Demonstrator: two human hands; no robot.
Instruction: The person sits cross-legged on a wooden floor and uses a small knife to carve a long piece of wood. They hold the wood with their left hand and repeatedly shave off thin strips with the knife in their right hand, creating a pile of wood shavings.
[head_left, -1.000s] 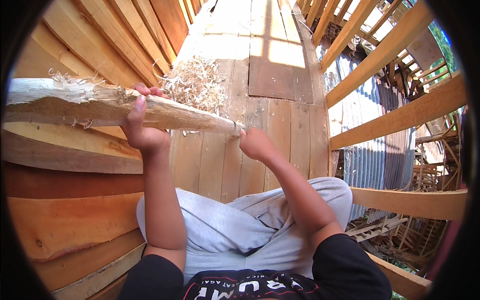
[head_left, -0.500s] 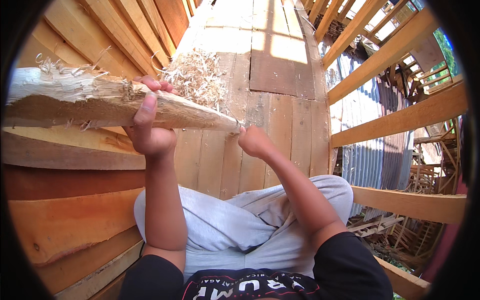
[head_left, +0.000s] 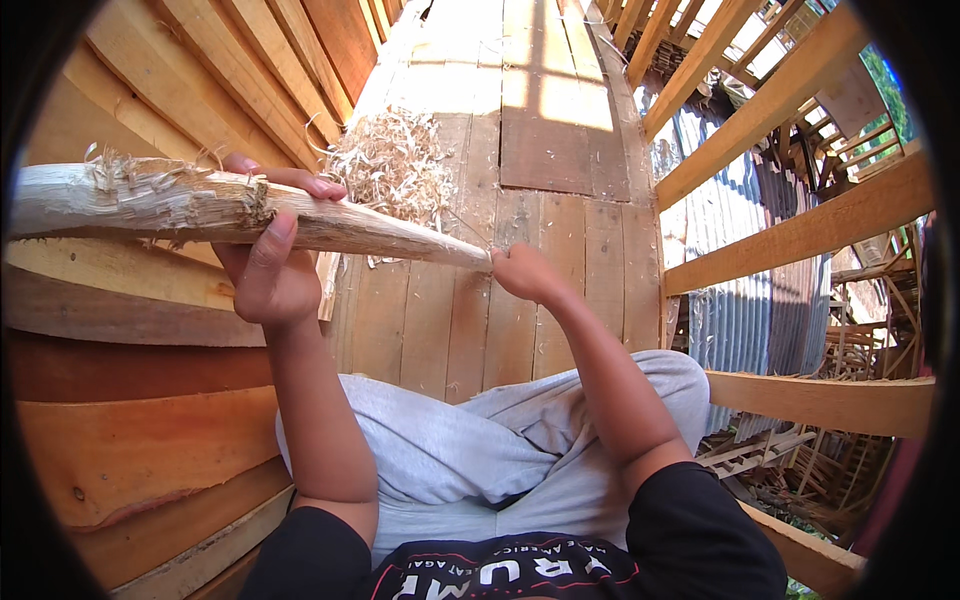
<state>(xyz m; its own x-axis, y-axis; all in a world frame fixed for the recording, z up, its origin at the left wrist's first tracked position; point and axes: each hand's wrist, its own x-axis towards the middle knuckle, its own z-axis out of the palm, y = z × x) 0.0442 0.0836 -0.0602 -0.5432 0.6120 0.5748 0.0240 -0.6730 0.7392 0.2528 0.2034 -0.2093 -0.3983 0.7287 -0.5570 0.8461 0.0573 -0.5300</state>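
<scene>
Left hand [head_left: 265, 275] fingers clamp the tapered wooden stake [head_left: 250, 210]; right hand [head_left: 522, 272] fingers pinch its tip.

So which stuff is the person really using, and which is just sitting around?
In use:
- stick, gripped by the left hand
- right hand, at the stick's thin tip; what it holds is hidden

Lying about:
- shavings on the floor
- planks stacked on the left
- railing on the right
</scene>
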